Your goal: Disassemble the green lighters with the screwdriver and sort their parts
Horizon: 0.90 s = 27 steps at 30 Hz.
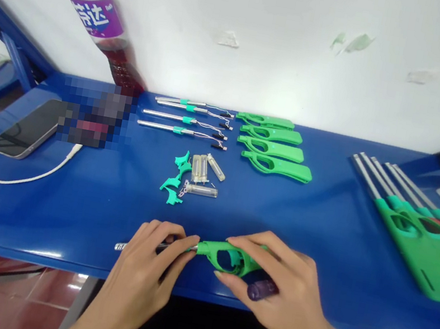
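A green long-neck lighter (213, 252) lies crosswise near the table's front edge, between both hands. My left hand (152, 260) is closed around its metal tube (120, 247), with thumb and fingertips where the tube meets the green body. My right hand (278, 288) grips the green body from above, fingers on the far side and thumb at the near side. A teal trigger (235, 258) shows inside the lighter's loop. Out from under my right palm sticks a dark purple rounded end (262, 290); the rest of it is hidden.
Behind lie metal tubes with wires (169, 116), green housing halves (277, 150), teal triggers (174, 185) and clear fuel tanks (202, 170). Several lighters (416, 233) lie at right. A phone (28, 128), white cable (30, 179) and soda bottle (101, 19) stand left.
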Available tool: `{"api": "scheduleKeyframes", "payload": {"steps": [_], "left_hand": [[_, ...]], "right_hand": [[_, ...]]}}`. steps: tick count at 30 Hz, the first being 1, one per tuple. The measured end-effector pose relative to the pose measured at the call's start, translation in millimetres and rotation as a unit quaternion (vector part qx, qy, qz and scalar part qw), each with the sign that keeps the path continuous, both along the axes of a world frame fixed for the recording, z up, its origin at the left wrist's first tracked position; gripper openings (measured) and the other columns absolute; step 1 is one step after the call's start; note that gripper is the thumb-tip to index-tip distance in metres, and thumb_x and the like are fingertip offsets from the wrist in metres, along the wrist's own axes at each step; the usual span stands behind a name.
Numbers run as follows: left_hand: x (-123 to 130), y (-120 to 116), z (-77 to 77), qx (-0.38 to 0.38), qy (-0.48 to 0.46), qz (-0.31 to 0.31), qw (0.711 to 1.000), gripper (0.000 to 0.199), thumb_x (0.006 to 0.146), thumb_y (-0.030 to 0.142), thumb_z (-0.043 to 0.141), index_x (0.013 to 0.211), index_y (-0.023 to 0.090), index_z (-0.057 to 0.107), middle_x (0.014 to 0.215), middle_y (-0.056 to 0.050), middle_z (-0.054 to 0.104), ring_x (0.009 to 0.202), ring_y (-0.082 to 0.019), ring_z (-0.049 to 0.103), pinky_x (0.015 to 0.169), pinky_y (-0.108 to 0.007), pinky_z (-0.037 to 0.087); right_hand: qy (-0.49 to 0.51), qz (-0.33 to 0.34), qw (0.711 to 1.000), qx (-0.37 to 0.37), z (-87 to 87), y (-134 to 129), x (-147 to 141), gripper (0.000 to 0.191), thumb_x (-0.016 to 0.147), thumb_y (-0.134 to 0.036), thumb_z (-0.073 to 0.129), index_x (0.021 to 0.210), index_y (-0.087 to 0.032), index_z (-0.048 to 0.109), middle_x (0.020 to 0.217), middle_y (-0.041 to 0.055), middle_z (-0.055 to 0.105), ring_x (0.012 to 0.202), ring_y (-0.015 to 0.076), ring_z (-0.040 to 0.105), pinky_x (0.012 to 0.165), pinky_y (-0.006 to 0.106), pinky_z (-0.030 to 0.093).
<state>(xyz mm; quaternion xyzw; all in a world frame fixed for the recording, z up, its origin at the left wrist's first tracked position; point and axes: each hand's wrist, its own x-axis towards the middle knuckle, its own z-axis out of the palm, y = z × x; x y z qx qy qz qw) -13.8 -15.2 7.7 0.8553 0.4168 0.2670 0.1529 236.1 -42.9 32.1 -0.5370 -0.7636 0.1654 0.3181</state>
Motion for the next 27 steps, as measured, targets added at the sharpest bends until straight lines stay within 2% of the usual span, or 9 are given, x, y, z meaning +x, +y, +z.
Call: {"api": "scheduleKeyframes", "payload": {"steps": [3, 7, 14, 19, 22, 24, 27], "left_hand": [[0.9, 0.6, 0.4, -0.007, -0.009, 0.002, 1.0, 0.027, 0.104, 0.008, 0.061, 0.127, 0.022, 0.066, 0.112, -0.006, 0.061, 0.096, -0.02, 0.056, 0.086, -0.04, 0.047], [2.7, 1.0, 0.5, -0.008, -0.008, 0.002, 1.0, 0.026, 0.104, 0.007, 0.062, 0.124, 0.022, 0.067, 0.112, -0.006, 0.061, 0.097, -0.021, 0.055, 0.086, -0.041, 0.046], [3.3, -0.6, 0.4, 0.003, -0.003, 0.003, 1.0, 0.026, 0.104, 0.007, 0.062, 0.124, 0.022, 0.067, 0.112, -0.006, 0.061, 0.098, -0.021, 0.055, 0.084, -0.04, 0.045], [3.0, -0.7, -1.7, 0.015, -0.005, 0.008, 1.0, 0.024, 0.104, 0.008, 0.061, 0.122, 0.022, 0.067, 0.111, -0.006, 0.061, 0.096, -0.021, 0.055, 0.082, -0.04, 0.045], [2.7, 0.5, -4.0, 0.024, -0.004, 0.003, 1.0, 0.023, 0.104, 0.009, 0.061, 0.122, 0.022, 0.067, 0.111, -0.007, 0.061, 0.095, -0.021, 0.056, 0.081, -0.039, 0.045], [2.5, 1.4, -5.2, 0.028, -0.003, 0.002, 1.0, 0.023, 0.104, 0.009, 0.061, 0.123, 0.022, 0.067, 0.111, -0.007, 0.061, 0.096, -0.021, 0.056, 0.082, -0.039, 0.046], [2.0, 1.9, -5.4, 0.032, -0.005, 0.002, 0.999, 0.023, 0.105, 0.011, 0.061, 0.123, 0.023, 0.068, 0.111, -0.006, 0.062, 0.097, -0.021, 0.057, 0.083, -0.039, 0.046]], "right_hand": [[0.024, -0.018, 0.999, -0.017, 4.0, 0.1, -1.0, 0.029, 0.095, -0.046, 0.077, 0.116, -0.026, 0.077, 0.105, 0.0037, 0.08, 0.083, 0.0172, 0.078, 0.074, 0.027, 0.061], [0.006, -0.071, 0.996, -0.045, 1.7, 2.7, -7.1, 0.031, 0.095, -0.05, 0.077, 0.117, -0.027, 0.078, 0.107, 0.0033, 0.079, 0.081, 0.0181, 0.078, 0.078, 0.029, 0.062], [-0.006, -0.174, 0.984, -0.028, 7.9, 20.5, -10.8, 0.036, 0.091, -0.056, 0.079, 0.11, -0.026, 0.076, 0.105, 0.0041, 0.078, 0.084, 0.0208, 0.076, 0.073, 0.031, 0.058], [0.005, -0.298, 0.955, 0.011, 22.4, 33.3, 20.4, 0.043, 0.091, -0.063, 0.075, 0.111, -0.026, 0.076, 0.094, 0.0034, 0.076, 0.072, 0.0199, 0.067, 0.069, 0.034, 0.052], [0.028, -0.396, 0.918, -0.01, 29.4, 30.9, 50.2, 0.053, 0.088, -0.069, 0.073, 0.111, -0.021, 0.079, 0.088, 0.0054, 0.075, 0.07, 0.0221, 0.065, 0.067, 0.035, 0.05], [0.005, -0.453, 0.892, -0.011, 31.2, 24.4, 69.0, 0.062, 0.088, -0.074, 0.069, 0.111, -0.018, 0.08, 0.081, 0.0067, 0.074, 0.066, 0.0244, 0.063, 0.064, 0.038, 0.048], [-0.056, -0.453, 0.889, -0.034, 26.9, 13.3, 88.5, 0.061, 0.093, -0.076, 0.059, 0.102, -0.02, 0.081, 0.074, 0.008, 0.073, 0.064, 0.0268, 0.063, 0.065, 0.041, 0.047]]}}
